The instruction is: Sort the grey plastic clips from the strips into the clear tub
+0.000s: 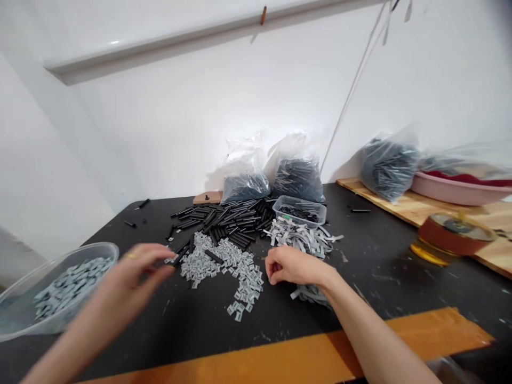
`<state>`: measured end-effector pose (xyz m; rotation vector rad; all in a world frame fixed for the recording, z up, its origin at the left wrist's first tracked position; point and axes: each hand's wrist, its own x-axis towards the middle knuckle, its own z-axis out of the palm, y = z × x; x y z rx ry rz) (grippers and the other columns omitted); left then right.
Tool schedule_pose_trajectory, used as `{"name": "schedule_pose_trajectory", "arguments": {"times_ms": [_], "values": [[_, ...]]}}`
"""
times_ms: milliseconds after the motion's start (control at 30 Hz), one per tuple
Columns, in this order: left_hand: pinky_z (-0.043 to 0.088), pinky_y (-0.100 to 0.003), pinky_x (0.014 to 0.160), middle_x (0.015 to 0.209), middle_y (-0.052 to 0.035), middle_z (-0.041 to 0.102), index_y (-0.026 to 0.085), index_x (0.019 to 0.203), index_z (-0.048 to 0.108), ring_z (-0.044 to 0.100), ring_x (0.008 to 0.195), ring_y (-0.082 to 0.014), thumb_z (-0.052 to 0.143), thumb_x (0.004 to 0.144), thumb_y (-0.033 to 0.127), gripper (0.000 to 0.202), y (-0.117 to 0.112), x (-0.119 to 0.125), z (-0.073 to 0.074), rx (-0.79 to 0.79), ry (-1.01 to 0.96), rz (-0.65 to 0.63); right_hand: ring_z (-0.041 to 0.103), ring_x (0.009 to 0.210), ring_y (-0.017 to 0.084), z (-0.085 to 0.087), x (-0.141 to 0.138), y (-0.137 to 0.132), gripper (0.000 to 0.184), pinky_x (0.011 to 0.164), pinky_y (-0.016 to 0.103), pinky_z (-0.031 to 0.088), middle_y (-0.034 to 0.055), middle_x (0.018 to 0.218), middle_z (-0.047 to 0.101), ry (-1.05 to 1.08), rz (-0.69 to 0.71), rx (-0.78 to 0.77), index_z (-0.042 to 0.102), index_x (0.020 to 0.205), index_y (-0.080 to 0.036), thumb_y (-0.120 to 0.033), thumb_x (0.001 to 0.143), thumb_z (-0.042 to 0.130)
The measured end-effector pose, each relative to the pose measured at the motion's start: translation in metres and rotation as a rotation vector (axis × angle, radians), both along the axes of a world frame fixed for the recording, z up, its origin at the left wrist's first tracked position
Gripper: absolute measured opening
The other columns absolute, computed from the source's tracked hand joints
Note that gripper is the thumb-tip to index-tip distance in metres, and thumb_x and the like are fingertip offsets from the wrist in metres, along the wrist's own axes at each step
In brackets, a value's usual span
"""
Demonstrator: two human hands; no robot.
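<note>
Blurred, the left hand (146,272) has thumb and fingers slightly parted; whether they pinch a grey bit I cannot tell. Fingers bend inward on the right hand (288,265), hiding any hold. Between the hands lie small grey clips (244,269), likely light, stiff and slippery, best pinched singly by opposite edges. Black rods (224,216) lie beyond, grey strips (300,237) to the right, a clear bowl (115,252) left, plastic bags (298,176) far.

left of the clear, smooth plastic tray (298,201) lie matt grey plastic pieces (245,269); behind it, glossy crinkled plastic bags (298,176); right, a grained wooden board (416,212); beneath, a scuffed counter (376,261).
</note>
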<state>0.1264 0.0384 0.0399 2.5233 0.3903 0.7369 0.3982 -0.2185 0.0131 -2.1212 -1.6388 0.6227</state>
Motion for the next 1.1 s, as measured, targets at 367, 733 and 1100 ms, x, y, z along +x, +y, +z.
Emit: {"name": "schedule_pose_trajectory", "arguments": {"times_ms": [367, 733, 1100], "values": [[0.033, -0.025, 0.067, 0.082, 0.0004, 0.059, 0.021, 0.076, 0.056, 0.053, 0.075, -0.0159, 0.055, 0.071, 0.008, 0.013, -0.102, 0.063, -0.037, -0.184, 0.456, -0.341, 0.052, 0.064, 0.010, -0.009, -0.017, 0.013, 0.014, 0.061, 0.022, 0.037, -0.0034, 0.071, 0.061, 0.182, -0.125, 0.400, 0.054, 0.080, -0.018, -0.028, 0.085, 0.063], [0.047, -0.026, 0.067, 0.068, 0.0009, 0.059, 0.016, 0.077, 0.058, 0.057, 0.064, -0.0127, 0.067, 0.078, 0.027, 0.014, -0.087, 0.096, -0.049, -1.030, 0.176, -0.319, 0.060, 0.076, 0.015, -0.007, -0.021, 0.023, 0.013, 0.071, 0.026, 0.045, 0.0036, 0.082, 0.069, 0.561, -0.251, 0.583, 0.071, 0.082, -0.016, -0.028, 0.076, 0.072], [0.053, -0.017, 0.073, 0.081, -0.0020, 0.064, 0.015, 0.095, 0.071, 0.061, 0.075, -0.0084, 0.078, 0.074, 0.017, 0.022, -0.086, 0.104, -0.062, -1.608, -0.173, -0.269, 0.054, 0.061, 0.009, -0.011, -0.036, 0.031, 0.024, 0.062, 0.022, 0.043, 0.0007, 0.068, 0.064, 0.935, -0.297, 0.522, 0.070, 0.082, -0.013, -0.030, 0.069, 0.079]]}}
